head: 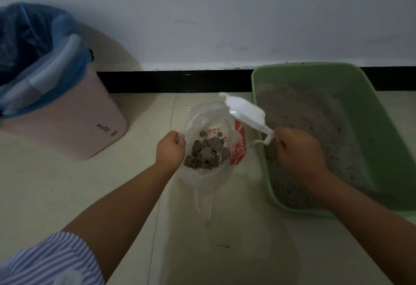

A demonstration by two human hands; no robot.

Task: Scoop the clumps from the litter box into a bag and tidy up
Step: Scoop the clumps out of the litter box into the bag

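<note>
Head view. Landmark: bag [238, 147]. Far left of it, lined bin [67, 113]. Left hand [170, 149] pinches the bag's left rim, holding it open; clumps [208, 153] lie inside. Scoop [246, 113] hangs over the bag's right edge, handle gripped by right hand [299, 151]. Box [371, 127] just right of bag. Judged: scooping well along; tidying remains. Scoop contents not discernible; litter partly hidden.

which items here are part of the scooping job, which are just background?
In the job: litter box; scoop, held by right hand; bag, held open by left hand; clumps inside it.

Just there: lined bin; striped sleeve.
</note>
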